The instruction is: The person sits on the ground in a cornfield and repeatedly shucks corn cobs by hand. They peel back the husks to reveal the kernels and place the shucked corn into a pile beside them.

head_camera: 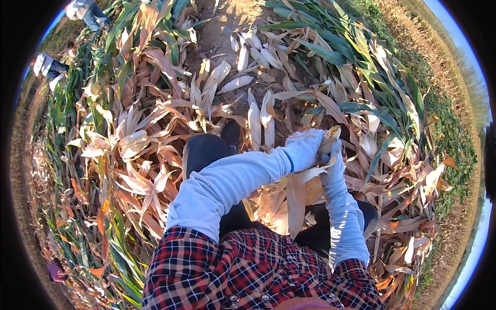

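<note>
My left hand [306, 148], in a white knit glove, reaches across to the right and is closed against a partly husked ear of corn [330, 136]. From the other side my right hand [334, 168], gloved alike, grips the same ear. Yellow kernels show at its upper end, while pale husk wraps the rest; the fingers hide its middle. A dry husk strip [296, 203] hangs below my hands, in front of my plaid shirt. Beyond them, pale ears [254, 118] lie side by side on the soil.
More pale ears [267, 56] are heaped farther ahead. Cut corn stalks with dry husks [133, 141] lie to the left, and green-leaved stalks [372, 66] to the right. My dark-clad knee [201, 153] is bent at left. Two other people [50, 66] appear at the far upper left.
</note>
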The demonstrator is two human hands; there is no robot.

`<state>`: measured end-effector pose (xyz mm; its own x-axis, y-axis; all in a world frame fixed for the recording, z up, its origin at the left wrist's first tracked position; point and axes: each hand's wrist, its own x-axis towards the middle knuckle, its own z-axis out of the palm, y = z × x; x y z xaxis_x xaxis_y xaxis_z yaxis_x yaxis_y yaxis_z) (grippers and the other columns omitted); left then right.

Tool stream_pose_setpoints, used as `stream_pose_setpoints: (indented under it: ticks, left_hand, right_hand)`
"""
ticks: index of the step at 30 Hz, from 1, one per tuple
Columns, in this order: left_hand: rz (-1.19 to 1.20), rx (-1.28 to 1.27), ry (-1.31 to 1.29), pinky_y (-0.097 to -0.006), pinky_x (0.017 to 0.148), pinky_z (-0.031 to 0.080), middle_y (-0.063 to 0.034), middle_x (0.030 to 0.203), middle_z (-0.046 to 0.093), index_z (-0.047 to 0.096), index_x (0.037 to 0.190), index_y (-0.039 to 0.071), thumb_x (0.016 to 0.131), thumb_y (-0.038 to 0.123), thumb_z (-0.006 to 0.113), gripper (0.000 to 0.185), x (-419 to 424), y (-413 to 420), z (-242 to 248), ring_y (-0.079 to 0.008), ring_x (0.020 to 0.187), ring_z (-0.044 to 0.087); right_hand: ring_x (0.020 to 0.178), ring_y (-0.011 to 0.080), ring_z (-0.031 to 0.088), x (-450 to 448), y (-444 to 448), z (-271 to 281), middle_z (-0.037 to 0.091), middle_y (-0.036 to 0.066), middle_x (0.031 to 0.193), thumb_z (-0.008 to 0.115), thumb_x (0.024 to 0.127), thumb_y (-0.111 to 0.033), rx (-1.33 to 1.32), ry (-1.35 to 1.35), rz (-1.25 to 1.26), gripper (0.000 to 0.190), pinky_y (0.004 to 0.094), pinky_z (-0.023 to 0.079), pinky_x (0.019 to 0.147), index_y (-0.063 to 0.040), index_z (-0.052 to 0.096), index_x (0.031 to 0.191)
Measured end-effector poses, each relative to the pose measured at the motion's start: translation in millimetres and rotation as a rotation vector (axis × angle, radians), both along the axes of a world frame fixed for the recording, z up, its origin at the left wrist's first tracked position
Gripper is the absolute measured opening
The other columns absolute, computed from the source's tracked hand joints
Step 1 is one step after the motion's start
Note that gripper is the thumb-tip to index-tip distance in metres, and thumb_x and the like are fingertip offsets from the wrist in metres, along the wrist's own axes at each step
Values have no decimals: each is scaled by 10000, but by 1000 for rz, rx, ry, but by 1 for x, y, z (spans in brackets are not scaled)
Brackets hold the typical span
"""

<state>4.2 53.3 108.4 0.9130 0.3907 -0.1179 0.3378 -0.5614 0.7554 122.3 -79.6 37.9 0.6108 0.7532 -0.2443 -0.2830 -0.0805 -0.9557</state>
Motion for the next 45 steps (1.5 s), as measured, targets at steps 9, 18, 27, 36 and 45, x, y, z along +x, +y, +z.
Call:
stream_pose_setpoints:
  ticks: [9, 18, 27, 36, 45]
  left_hand:
    - [12, -110, -176, -512, 898, 517, -233, 1153, 659, 514, 1270, 73, 839, 365, 745, 569, 6, 18, -4, -430, 1074, 654]
    - [-56, -157, -396, -504, 861, 522, -245, 1127, 653, 509, 1313, 100, 853, 312, 739, 557, 9, 26, -40, -443, 1073, 646]
    - [175, -331, -356, -426, 803, 540, -175, 981, 689, 641, 1160, 104, 863, 384, 741, 420, 16, 24, -22, -360, 939, 688]
    - [184, -795, -576, -365, 747, 535, -104, 946, 702, 672, 1088, 91, 908, 242, 726, 242, 34, 25, -73, -223, 865, 684]
    - [129, -968, -653, -256, 870, 510, -31, 1075, 671, 640, 1179, 5, 976, 36, 638, 206, 22, 23, -35, -82, 955, 590]
  right_hand:
    - [1072, 192, 593, 17, 0, 25, 623, 74, 1223, 437, 1053, -553, 162, 278, 45, 621, 353, 467, 992, -31, 504, 1382]
    - [1185, 214, 569, 32, -19, 19, 588, 74, 1319, 495, 1042, -513, 85, -150, 514, 580, 385, 428, 1067, -22, 546, 1348]
    - [1039, 161, 553, 9, -13, 30, 600, 64, 1233, 522, 1037, -495, 68, -101, 260, 623, 326, 466, 927, 20, 495, 1386]
    - [1167, 152, 532, 21, -18, 15, 580, 84, 1322, 545, 1031, -477, -13, -101, 221, 666, 297, 431, 1021, 28, 447, 1455]
    - [1173, 170, 536, 22, -18, 24, 580, 99, 1322, 585, 1007, -497, 4, -175, 236, 705, 311, 435, 1028, 35, 453, 1451]
